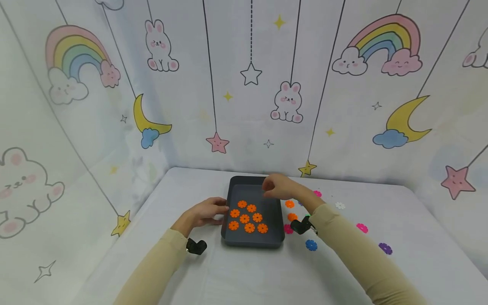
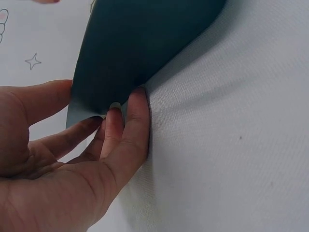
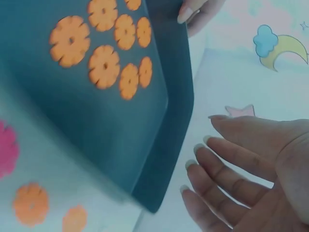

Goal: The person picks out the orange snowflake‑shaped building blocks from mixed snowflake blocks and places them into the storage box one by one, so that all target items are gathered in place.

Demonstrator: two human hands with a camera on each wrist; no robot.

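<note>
A dark grey rectangular tray [image 1: 253, 242] lies on the white table, with several orange flower-shaped discs [image 1: 244, 218] flat on its floor. My left hand [image 1: 207, 210] holds the tray's left side. In the left wrist view its thumb meets the rim while the other fingers [image 2: 138, 118] touch the outer wall near the cloth. Over the tray's far right corner hovers my right hand [image 1: 281, 186]. The right wrist view shows its fingers [image 3: 219, 186] spread and slightly bent beside the tray wall [image 3: 179, 92], holding nothing.
Right of the tray lie more flower-shaped discs: orange [image 1: 289, 204], pink [image 1: 288, 228], blue [image 1: 311, 245], white [image 1: 340, 206] and purple [image 1: 385, 248]. A patterned white curtain [image 1: 244, 106] stands behind the table.
</note>
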